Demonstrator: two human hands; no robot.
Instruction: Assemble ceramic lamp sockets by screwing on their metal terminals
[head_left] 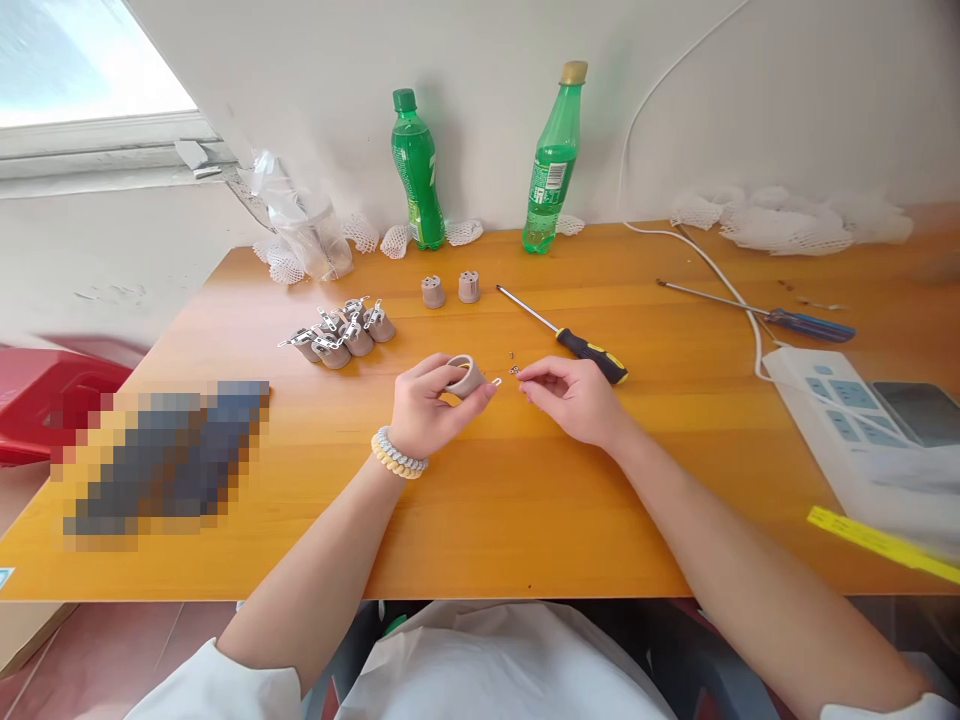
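Dark-green bottle, power strip

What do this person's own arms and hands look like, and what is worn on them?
Both forearms are bare. The left sleeve and right sleeve are white and end near the elbows. The left hand has two coiled bands at the wrist, one whitish, one yellow. The right hand shows no ring, watch or glove.

Socket shell: one, beige, short cup shape, open rim facing up. Clasped between the thumb and fingertips of the left hand.
Metal tab: small, pale, juts from the shell just past those fingertips.
Screw: tiny, dark, at the fingertips of the right hand; whether pinched or only touched cannot be told.
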